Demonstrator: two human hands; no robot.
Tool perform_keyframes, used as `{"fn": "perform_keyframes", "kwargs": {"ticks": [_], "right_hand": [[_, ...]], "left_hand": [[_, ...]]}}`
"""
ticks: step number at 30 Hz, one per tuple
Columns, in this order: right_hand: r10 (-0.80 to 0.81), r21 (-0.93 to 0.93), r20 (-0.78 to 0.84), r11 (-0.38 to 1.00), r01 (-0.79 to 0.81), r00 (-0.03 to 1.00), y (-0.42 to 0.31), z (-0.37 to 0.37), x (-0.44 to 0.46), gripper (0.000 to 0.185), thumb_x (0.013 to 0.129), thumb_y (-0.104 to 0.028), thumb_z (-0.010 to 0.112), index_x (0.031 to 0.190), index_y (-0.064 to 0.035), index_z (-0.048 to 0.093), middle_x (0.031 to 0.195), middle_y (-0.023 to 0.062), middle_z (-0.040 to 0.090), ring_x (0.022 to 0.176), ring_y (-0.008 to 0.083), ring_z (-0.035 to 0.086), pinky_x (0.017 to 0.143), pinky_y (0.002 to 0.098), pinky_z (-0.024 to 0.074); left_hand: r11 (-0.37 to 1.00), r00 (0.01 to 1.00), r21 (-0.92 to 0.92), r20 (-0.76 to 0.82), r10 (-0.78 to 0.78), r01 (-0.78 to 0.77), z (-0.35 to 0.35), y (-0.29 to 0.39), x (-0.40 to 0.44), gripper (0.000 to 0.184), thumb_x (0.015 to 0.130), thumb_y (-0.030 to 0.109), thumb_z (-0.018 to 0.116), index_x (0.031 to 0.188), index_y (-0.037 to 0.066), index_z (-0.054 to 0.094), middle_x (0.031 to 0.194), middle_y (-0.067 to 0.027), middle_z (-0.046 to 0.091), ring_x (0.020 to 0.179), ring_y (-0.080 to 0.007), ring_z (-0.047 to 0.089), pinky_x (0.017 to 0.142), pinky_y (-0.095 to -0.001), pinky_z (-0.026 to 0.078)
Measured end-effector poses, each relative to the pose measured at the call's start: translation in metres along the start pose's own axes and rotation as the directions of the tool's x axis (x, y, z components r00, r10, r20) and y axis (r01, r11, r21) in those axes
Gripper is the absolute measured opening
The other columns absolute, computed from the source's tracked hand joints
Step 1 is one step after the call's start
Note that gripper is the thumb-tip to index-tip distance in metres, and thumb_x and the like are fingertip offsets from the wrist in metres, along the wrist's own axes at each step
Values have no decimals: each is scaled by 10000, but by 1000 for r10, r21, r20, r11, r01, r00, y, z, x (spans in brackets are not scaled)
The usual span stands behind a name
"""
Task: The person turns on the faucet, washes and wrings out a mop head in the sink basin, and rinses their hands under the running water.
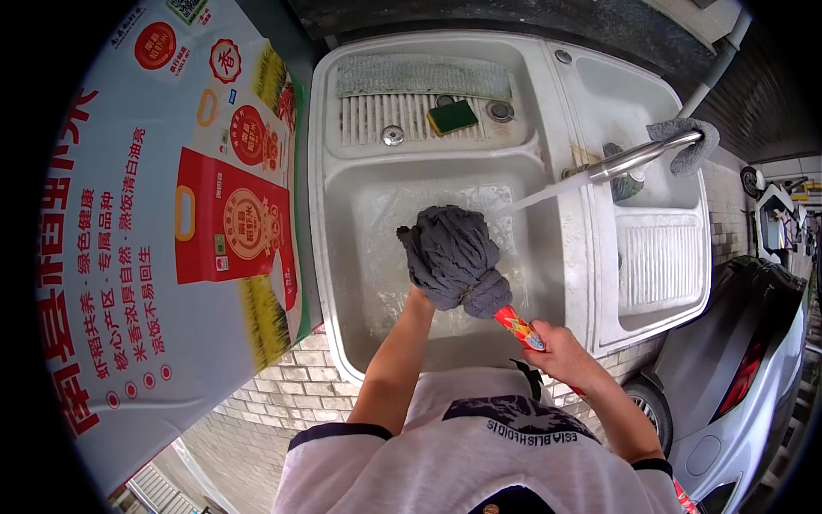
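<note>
A dark grey mop head (449,254) is held over the water in the white sink (342,248). My right hand (561,349) is wrapped round its red handle (521,328) just below the head. At the lower left of the mop head is my left hand (419,295), largely hidden under the grey strands, so its fingers do not show. From the metal tap (642,157) a stream of water (548,195) runs into the basin, to the right of the mop head.
On the ribbed ledge behind the basin lie a green and yellow sponge (453,118) and a grey cloth (424,77). A second sink (664,261) adjoins on the right, with a silver car (745,403) beyond. A printed banner (154,214) stands left.
</note>
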State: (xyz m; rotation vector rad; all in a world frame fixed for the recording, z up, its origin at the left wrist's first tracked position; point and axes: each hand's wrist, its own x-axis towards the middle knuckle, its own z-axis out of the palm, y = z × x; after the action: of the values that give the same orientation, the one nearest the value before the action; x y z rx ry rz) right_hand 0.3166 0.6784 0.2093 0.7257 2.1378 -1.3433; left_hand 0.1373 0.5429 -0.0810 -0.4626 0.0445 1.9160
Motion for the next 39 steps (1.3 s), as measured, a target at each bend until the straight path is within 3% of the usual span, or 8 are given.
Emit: {"fn": "perform_keyframes", "kwargs": {"ticks": [13, 24, 28, 30, 32, 34, 37, 39], "right_hand": [[-70, -186, -416, 982, -10, 906, 19, 3, -79, 197, 757, -60, 608, 877, 3, 465, 619, 210, 555, 642, 400, 575, 556, 442, 439], [200, 635, -377, 767, 95, 904, 25, 12, -52, 98, 795, -29, 625, 804, -2, 531, 580, -32, 454, 432, 32, 387, 398, 203, 299], [170, 764, -366, 616, 191, 915, 21, 18, -44, 107, 791, -18, 623, 869, -4, 551, 597, -20, 468, 430, 38, 402, 382, 203, 318], [153, 781, -379, 582, 226, 913, 17, 20, -38, 106, 794, -17, 619, 872, -5, 547, 593, -21, 464, 426, 39, 397, 381, 202, 314], [128, 781, -386, 573, 249, 914, 11, 21, -32, 98, 800, -15, 610, 868, -15, 539, 593, -24, 458, 428, 37, 396, 379, 203, 304], [88, 748, -390, 610, 260, 917, 17, 23, -26, 94, 800, -17, 609, 845, -22, 527, 596, -25, 452, 429, 37, 391, 377, 206, 295], [82, 713, -368, 664, 225, 926, 16, 21, -30, 97, 798, -19, 611, 846, -12, 526, 608, -20, 468, 452, 32, 388, 408, 197, 296], [129, 695, -360, 698, 173, 924, 8, 21, -39, 89, 807, -19, 599, 826, -14, 513, 613, -24, 465, 468, 24, 377, 418, 194, 285]], "left_hand": [[930, 998, 365, 24, -61, 48, 73, 18, 90, 594, 833, 522, 485, 1265, 115, 463, 1298, -98, 466, 1146, -325, 469, 979, -527, 336], [674, 970, 699, -143, -195, 238, 211, 57, 48, 465, 834, 303, 573, 1230, 88, 456, 1100, -136, 579, 994, -272, 583, 833, -437, 489], [429, 956, 903, -141, 257, 18, 175, 61, 30, 546, 729, 184, 730, 1190, 92, 452, 1001, -81, 600, 845, -183, 627, 487, -250, 510], [411, 896, 895, -316, 312, 173, 117, 71, 29, 494, 739, 220, 720, 1142, 102, 459, 973, -55, 601, 885, -163, 607, 565, -327, 527], [54, 786, 891, -426, 448, 452, 102, 34, 11, 455, 731, 257, 725, 1088, 109, 486, 1056, -52, 594, 975, -181, 589, 784, -425, 500], [165, 642, 797, -573, 509, 581, 69, 16, 16, 452, 783, 352, 655, 1113, 97, 480, 939, -1, 593, 834, -167, 588, 731, -452, 485], [612, 801, 524, -460, -382, 593, 73, -7, 31, 521, 817, 494, 524, 1209, 157, 467, 1129, -81, 563, 969, -219, 554, 740, -413, 482], [729, 905, 567, -388, -174, 383, 79, -25, 55, 627, 828, 577, 412, 1263, 127, 453, 1230, -113, 509, 1076, -273, 511, 865, -455, 450]]}}
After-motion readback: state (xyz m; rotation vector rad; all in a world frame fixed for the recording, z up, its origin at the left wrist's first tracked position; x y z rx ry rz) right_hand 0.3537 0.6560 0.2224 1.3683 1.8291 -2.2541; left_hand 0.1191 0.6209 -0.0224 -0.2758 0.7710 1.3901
